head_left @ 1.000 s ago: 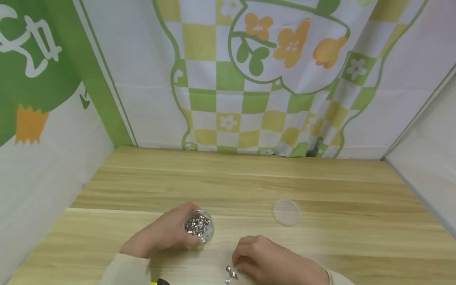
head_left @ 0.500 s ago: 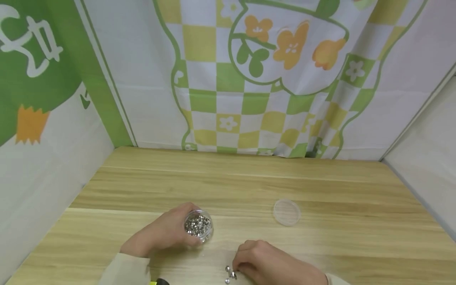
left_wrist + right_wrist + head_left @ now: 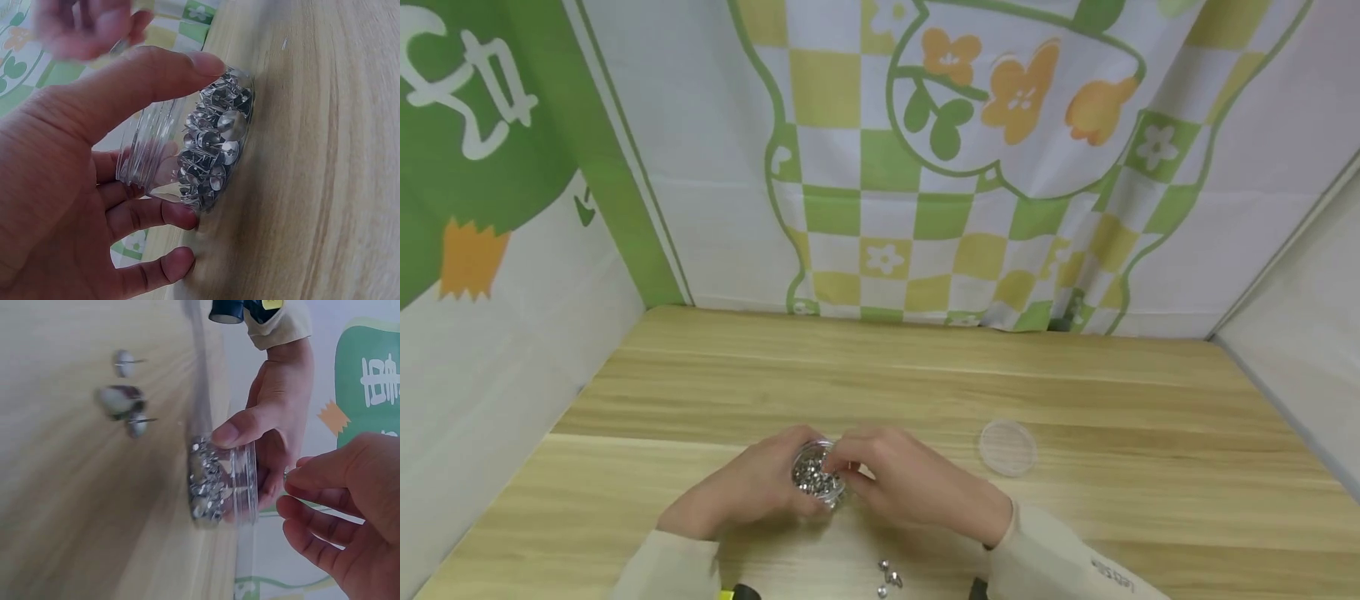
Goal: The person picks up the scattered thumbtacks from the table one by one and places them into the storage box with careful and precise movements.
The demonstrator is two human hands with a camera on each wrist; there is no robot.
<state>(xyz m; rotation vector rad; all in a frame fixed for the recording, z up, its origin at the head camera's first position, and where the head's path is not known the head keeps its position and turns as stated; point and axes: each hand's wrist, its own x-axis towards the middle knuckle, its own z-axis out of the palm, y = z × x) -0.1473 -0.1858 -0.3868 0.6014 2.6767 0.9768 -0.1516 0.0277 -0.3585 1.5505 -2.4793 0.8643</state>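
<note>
A clear round jar of silver thumbtacks stands on the wooden table. My left hand grips it round the side, thumb and fingers on opposite walls. Over the open mouth of the jar is my right hand. Its thumb and index finger pinch a small silver thumbtack, mostly covered by the fingertips. Several loose thumbtacks lie together on the table in front of the jar, points showing in the right wrist view.
A clear round lid lies flat on the table, right of the jar. A black and yellow object shows at the bottom edge near the left sleeve. Printed curtains hang along the table's back and left sides.
My right hand has moved from the loose thumbtacks up and left to the jar's mouth, with a thumbtack pinched in its fingers. The left hand and jar have stayed put.
</note>
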